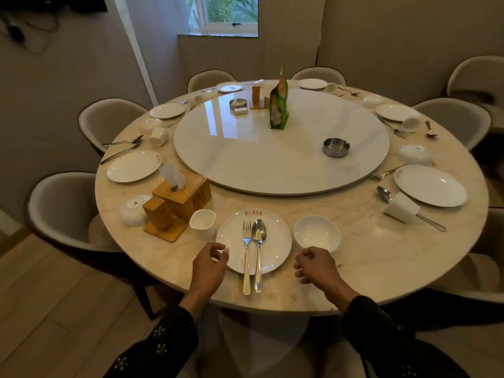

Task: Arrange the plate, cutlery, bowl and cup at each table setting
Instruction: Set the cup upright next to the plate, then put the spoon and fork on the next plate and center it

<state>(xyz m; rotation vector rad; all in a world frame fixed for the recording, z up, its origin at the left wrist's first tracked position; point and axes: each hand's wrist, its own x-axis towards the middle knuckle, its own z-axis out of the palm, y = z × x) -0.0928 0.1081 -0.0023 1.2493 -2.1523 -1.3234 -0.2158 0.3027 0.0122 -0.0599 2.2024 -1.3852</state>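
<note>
A white plate [275,241] with a red logo sits at the near edge of the round table. On it lie a fork [246,257] and a spoon [258,252], side by side, handles toward me. A white cup [202,221] stands upright left of the plate. An upright white bowl [317,233] sits to its right. My left hand [208,264] hovers at the plate's left rim, fingers loosely curled, holding nothing. Just below the bowl is my right hand [313,264], also loosely curled and empty.
A white turntable [281,165] fills the table's middle, carrying a steel ashtray [336,147] and a green packet [278,105]. A wooden tissue box [180,196] and an overturned bowl [134,210] stand at the near left. Other settings ring the table [368,255]; a cup [401,207] lies tipped at right. Chairs surround.
</note>
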